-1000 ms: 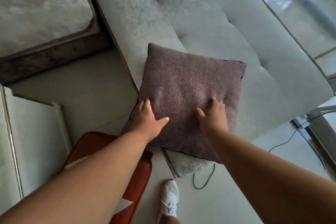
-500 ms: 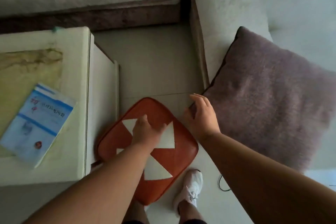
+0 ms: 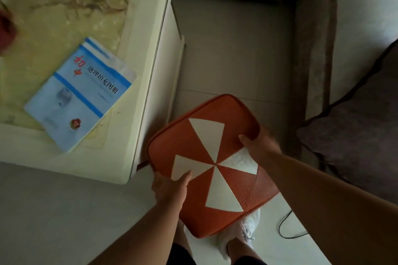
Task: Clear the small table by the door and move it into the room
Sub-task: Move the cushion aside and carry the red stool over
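Fingers of the left hand (image 3: pixel 170 187) and right hand (image 3: pixel 261 144) grip the orange cushion (image 3: pixel 206 163) by two opposite edges, just beside the table's (image 3: pixel 148 28) right edge. Lift it flat. A book (image 3: pixel 79 92) lies mid-table.

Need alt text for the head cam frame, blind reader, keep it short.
Both hands grip an orange cushion with white triangles by opposite edges, left hand at its near-left edge, right hand at its right edge, above a light floor. Left of it, a cream table bears a blue booklet; a purple pillow lies at right.
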